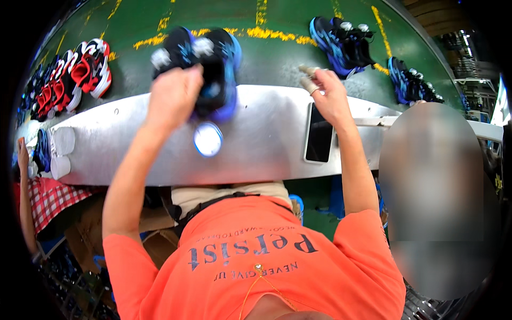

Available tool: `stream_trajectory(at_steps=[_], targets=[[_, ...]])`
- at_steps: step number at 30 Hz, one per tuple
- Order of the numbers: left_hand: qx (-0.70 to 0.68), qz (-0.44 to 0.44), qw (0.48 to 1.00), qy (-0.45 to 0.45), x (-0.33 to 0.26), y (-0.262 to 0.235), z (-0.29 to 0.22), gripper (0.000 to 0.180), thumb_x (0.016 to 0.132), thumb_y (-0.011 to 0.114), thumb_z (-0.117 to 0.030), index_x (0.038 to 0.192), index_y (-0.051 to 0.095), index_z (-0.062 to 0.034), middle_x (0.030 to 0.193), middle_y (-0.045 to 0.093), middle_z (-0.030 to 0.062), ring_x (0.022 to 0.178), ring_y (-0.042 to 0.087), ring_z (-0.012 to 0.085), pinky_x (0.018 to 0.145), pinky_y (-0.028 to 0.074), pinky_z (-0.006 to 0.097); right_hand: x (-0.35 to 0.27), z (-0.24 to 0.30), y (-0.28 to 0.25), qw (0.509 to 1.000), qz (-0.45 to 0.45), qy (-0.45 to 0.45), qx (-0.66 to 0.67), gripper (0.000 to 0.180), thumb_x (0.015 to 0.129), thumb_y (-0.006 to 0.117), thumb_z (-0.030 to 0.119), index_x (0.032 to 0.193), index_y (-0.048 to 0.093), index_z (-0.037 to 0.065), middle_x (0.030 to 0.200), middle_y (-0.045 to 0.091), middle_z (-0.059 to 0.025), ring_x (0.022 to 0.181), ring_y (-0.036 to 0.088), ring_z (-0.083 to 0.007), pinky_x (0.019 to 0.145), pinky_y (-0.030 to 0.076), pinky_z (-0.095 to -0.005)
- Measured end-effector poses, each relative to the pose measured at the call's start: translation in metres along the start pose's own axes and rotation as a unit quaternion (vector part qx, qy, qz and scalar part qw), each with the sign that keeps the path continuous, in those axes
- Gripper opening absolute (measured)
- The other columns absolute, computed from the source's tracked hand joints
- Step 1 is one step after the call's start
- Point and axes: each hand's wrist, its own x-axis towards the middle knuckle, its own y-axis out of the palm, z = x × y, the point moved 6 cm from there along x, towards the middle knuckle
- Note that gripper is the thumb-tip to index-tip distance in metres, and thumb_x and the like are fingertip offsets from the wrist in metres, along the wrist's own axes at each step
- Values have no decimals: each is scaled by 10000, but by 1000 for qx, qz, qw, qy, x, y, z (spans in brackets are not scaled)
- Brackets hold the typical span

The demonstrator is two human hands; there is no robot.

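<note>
My left hand [177, 95] is closed at the collar of a pair of black and blue sneakers [226, 69] with purple-blue soles. The pair is blurred and hangs over the far edge of the metal table [256, 138]; the fingertips are partly hidden by the shoes. My right hand [329, 93] is above the table's far edge, to the right, with pale covers on the thumb and a finger. Those two tips stand apart with nothing visible between them. Below that hand a smartphone [319, 136] lies on the table, and a bright round light spot shows below the sneakers.
Beyond the table, a green surface [272, 58] with yellow lines carries red, white and black sneakers [93, 69] at left and more black and blue sneakers [341, 45] at right. Another person's arm [23, 160] shows at far left. A blurred patch covers the right side.
</note>
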Motion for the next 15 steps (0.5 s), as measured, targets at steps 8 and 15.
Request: stream_trajectory(at_steps=[8, 15], targets=[[99, 74, 967, -224, 34, 29, 194, 358, 943, 421, -337, 1005, 703, -124, 997, 635, 234, 979, 578, 404, 850, 452, 469, 119, -107, -65, 935, -151, 160, -278, 332, 696, 711, 466, 927, 732, 229, 1183, 560, -193, 1091, 535, -397, 940, 426, -479], [-61, -195, 966, -158, -62, -3, 68, 173, 901, 555, -102, 980, 688, -25, 1167, 594, 164, 1100, 548, 319, 947, 420, 372, 136, -175, -105, 931, -183, 160, -273, 453, 792, 587, 521, 994, 693, 130, 1014, 667, -170, 969, 622, -358, 836, 481, -437]])
